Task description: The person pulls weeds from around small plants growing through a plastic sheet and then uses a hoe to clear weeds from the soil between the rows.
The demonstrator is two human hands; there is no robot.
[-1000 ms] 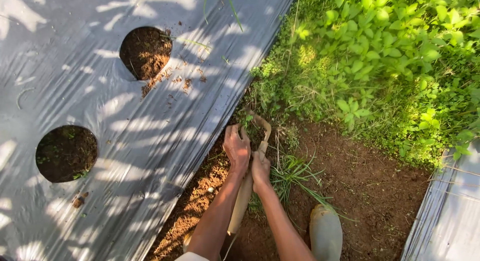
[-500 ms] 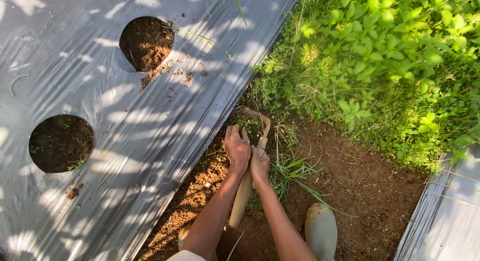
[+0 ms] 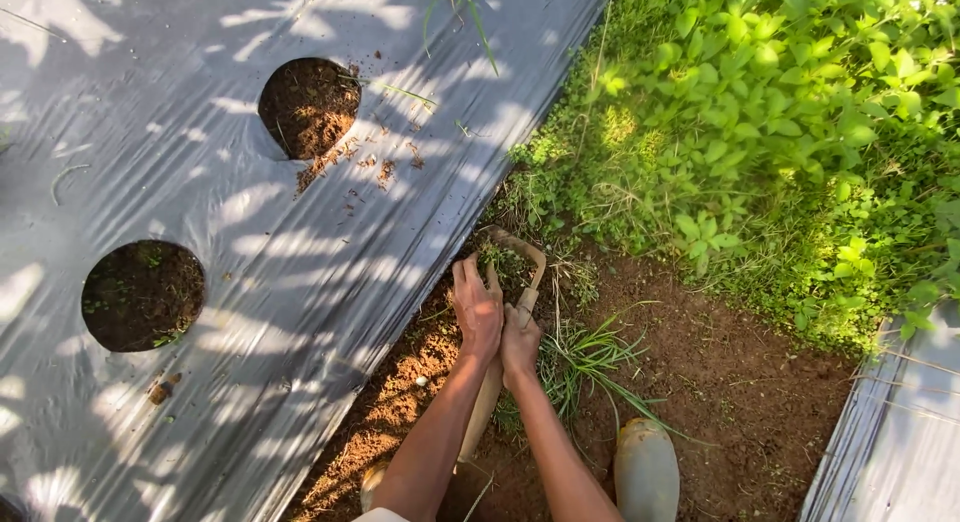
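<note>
Sheeting (image 3: 200, 182), grey plastic dappled with leaf shadows, covers the raised bed across the left and centre, and a second strip (image 3: 895, 432) shows at the lower right corner. Weeds (image 3: 760, 122), leafy and bright green, fill the upper right down to the furrow. Soil (image 3: 740, 382), bare and reddish brown, runs between the two sheets as a narrow path. Two round holes are cut in the big sheet: the upper hole (image 3: 308, 107) has crumbs of earth scattered on the plastic just below it, and the lower hole (image 3: 143, 295) holds dark earth with a few tiny sprouts. A boot (image 3: 647, 470), pale and rubbery, stands on the soil at the bottom edge, just right of the arms. A grass tuft (image 3: 585, 357) grows near the boot, just beside the right wrist. The hoe (image 3: 490, 392) lies along the furrow at the sheet's edge, its wooden shaft running up between the forearms to a curved blade (image 3: 520, 257) that sits in the earth among small weeds. The left hand (image 3: 477, 307) lies over the shaft close behind the blade, fingers extended forward and loosely wrapped, thumb apart. The right hand (image 3: 520, 344) sits just behind it, touching it, its grip curled tight around the shaft.
</note>
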